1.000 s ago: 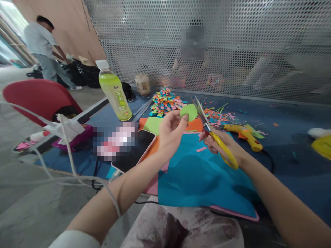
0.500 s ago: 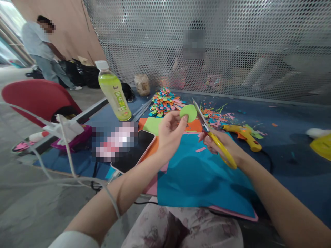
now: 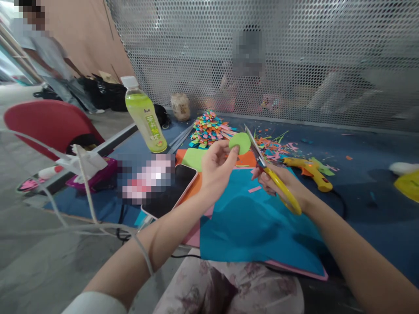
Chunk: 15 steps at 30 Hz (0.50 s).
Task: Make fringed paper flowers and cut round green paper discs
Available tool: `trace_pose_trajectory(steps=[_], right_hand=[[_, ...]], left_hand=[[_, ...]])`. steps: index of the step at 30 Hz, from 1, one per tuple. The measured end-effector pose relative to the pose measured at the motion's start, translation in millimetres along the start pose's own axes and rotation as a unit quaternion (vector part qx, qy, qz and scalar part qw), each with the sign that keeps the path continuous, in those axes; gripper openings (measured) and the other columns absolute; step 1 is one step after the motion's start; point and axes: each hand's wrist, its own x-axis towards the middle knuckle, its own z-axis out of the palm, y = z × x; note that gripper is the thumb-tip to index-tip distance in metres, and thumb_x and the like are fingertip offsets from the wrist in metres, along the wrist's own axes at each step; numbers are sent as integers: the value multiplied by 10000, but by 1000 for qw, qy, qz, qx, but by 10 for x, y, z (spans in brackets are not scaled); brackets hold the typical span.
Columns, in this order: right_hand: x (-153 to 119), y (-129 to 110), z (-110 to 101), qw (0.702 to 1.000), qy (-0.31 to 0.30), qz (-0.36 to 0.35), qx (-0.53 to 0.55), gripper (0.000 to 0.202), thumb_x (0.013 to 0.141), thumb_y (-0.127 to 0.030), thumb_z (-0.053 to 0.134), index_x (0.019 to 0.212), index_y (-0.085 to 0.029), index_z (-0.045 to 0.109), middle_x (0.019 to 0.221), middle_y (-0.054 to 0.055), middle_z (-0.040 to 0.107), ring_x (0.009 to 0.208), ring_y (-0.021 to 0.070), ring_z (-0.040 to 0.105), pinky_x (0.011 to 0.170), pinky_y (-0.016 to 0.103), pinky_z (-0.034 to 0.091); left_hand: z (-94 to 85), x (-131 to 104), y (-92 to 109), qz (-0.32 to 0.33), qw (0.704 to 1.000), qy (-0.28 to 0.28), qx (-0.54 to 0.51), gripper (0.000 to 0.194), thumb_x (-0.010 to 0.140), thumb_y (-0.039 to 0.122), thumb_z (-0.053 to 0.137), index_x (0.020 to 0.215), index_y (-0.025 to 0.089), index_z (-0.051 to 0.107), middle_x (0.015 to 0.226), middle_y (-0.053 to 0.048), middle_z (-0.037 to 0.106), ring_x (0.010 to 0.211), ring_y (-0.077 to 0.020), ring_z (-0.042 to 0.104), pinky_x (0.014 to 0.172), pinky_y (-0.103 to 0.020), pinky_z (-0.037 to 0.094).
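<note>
Between the thumb and fingers of my left hand (image 3: 220,163) is a rounded piece of green paper (image 3: 240,143). My right hand (image 3: 278,181) is closed round the yellow handles of a pair of scissors (image 3: 284,188). The blades point up and away, right beside the paper's right edge. Below both hands lies a large blue sheet (image 3: 252,218) with a small pink strip (image 3: 254,189) on it. Behind my left hand stands a cone-shaped pile of many-coloured paper pieces (image 3: 209,128). Paper scraps (image 3: 278,147) are scattered behind the scissors.
A yellow glue gun (image 3: 310,172) lies right of my right hand. At left are a phone (image 3: 172,192), a green drink bottle (image 3: 145,115) and a purple tissue box (image 3: 93,176). A perforated metal screen (image 3: 294,56) closes the back. Someone (image 3: 42,56) stands beyond the red chair (image 3: 49,126).
The green paper has turned slightly in my left hand and looks rounder. The person at the far left has moved left and stands more upright. My right hand has barely moved.
</note>
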Motion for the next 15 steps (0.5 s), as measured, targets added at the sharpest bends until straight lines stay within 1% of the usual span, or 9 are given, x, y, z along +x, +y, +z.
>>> trace_pose_trajectory(steps=[4, 11, 15], right_hand=[[1, 2, -13, 1000, -20, -13, 7, 349, 898, -529, 389, 840, -218, 536, 680, 2, 448, 598, 141, 438, 505, 275, 355], [12, 21, -9, 1000, -22, -8, 7, 376, 899, -555, 369, 815, -219, 514, 639, -19, 394, 567, 131, 399, 507, 271, 335], [13, -1, -12, 1000, -16, -3, 0, 380, 886, -568, 388, 808, -218, 516, 620, -22, 386, 547, 130, 378, 492, 275, 317]], left_hand=[[1, -6, 5, 2, 1000, -4, -11, 155, 746, 297, 697, 768, 189, 588, 641, 31, 594, 562, -68, 563, 565, -203, 485], [-1, -13, 27, -9, 1000, -4, -12, 118, 762, 254, 684, 766, 186, 588, 638, 29, 589, 560, -69, 558, 563, -203, 483], [2, -13, 27, -10, 1000, -6, -12, 90, 772, 228, 668, 771, 184, 590, 640, 30, 586, 556, -63, 551, 552, -193, 474]])
